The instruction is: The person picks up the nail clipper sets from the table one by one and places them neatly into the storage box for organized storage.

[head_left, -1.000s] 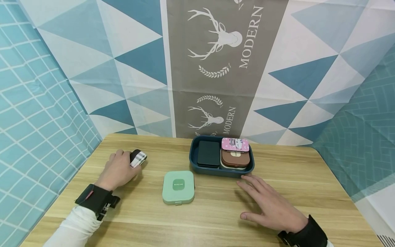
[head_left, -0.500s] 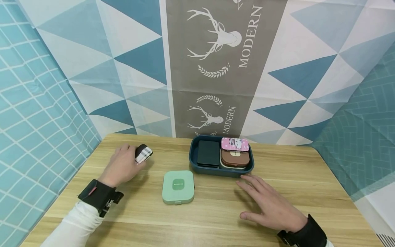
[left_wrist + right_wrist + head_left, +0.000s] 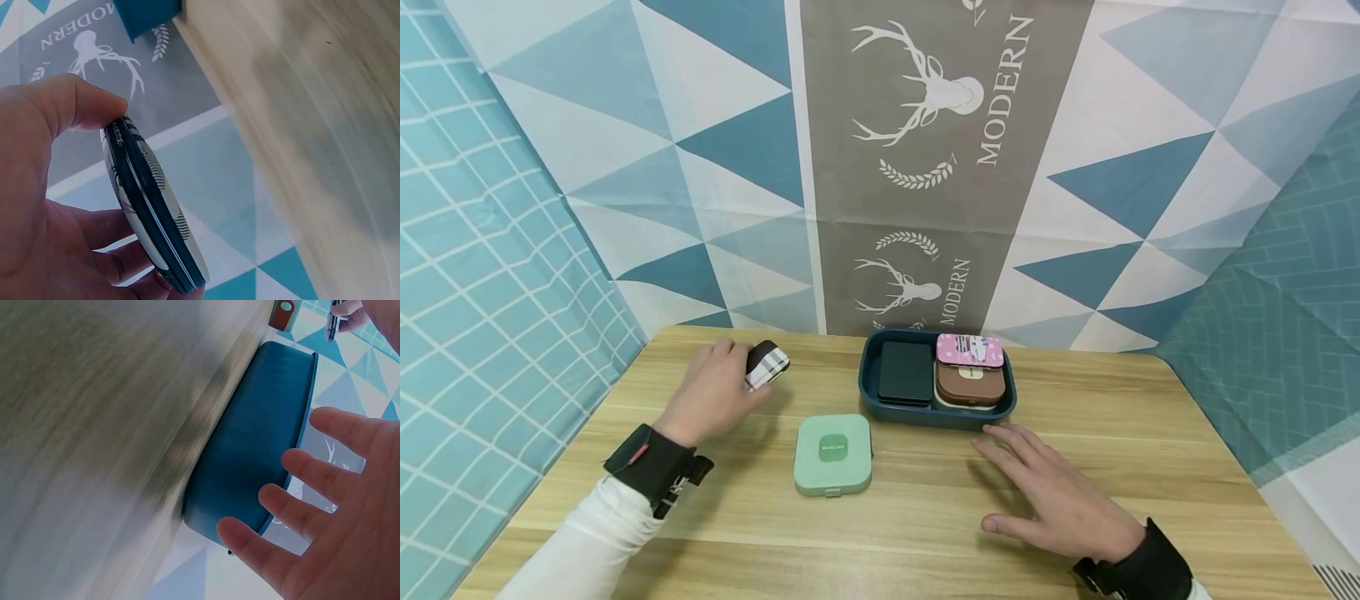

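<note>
A small black-and-white plaid clamshell case (image 3: 767,364) is held up off the table at the left. My left hand (image 3: 713,398) pinches it between thumb and fingers; in the left wrist view the case (image 3: 153,203) is on edge, its seam and hinge facing the camera. My right hand (image 3: 1060,500) is spread with straight fingers by the front right corner of a dark blue tray (image 3: 940,418). Whether its fingertips touch the tray wall (image 3: 250,437) I cannot tell. Between the hands lies a square mint-green case (image 3: 833,479) marked MANICURE.
Inside the tray, flat black cases (image 3: 906,372) fill the left side. On the right, a brown case (image 3: 972,388) sits on a whitish one, with a pink cartoon tin (image 3: 970,351) behind it. A patterned cloth wall (image 3: 917,275) stands along the wooden table's (image 3: 880,550) back edge.
My left hand has carried the plaid case to the right and slightly away from me, toward the tray. My right hand, the tray and the green case have stayed in place.
</note>
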The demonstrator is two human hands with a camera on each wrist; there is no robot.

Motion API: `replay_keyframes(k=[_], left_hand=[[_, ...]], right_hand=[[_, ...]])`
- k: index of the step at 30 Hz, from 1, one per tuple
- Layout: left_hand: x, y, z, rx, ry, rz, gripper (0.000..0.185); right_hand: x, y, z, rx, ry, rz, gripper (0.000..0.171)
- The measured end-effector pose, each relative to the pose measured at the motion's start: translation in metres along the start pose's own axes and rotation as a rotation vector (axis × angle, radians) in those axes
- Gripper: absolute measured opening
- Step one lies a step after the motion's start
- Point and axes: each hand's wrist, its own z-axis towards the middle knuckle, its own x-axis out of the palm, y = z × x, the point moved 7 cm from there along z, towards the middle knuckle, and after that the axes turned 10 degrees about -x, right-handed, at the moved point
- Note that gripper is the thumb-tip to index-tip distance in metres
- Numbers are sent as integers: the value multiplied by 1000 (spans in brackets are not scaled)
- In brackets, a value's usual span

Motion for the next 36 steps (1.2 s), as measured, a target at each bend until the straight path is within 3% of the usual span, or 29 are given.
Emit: replay_keyframes(k=[15, 23, 36], left_hand=[[-6, -43, 17, 103, -22, -6, 57], [-7, -71, 23, 195, -20, -23, 54], [1, -117, 34, 295, 2, -20, 50]], right_hand=[[-1, -1, 0, 31, 25, 25, 88], [0, -1, 0, 24, 16, 17, 88], [1, -1, 0, 23, 18, 20, 88]])
